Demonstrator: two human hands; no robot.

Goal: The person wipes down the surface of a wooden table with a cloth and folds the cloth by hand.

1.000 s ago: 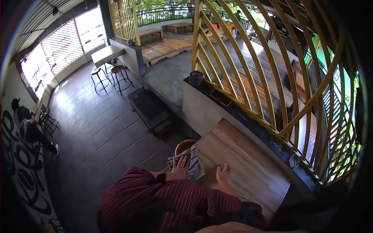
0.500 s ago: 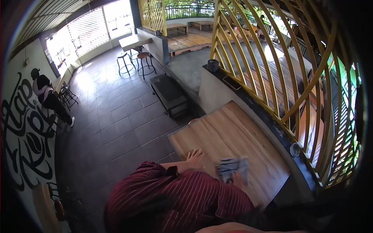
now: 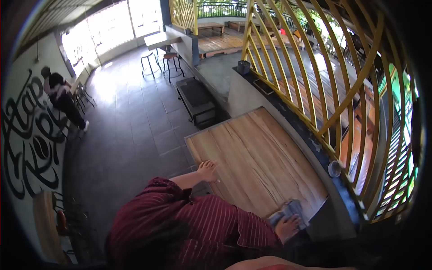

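Left hand (image 3: 208,171), fingers loosely spread, rests at the left edge of the tabletop (image 3: 243,157), likely for support; right hand (image 3: 287,228) covers the cloth (image 3: 293,209) near right, grip unclear, presumably pressing it down.

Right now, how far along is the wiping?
Done: the cloth is already on the tabletop. In hand: the right hand is on it near the right end, while the left hand rests at the left edge. Remaining: probably the patch beneath it, then lifting it away; wiped areas can't be distinguished.
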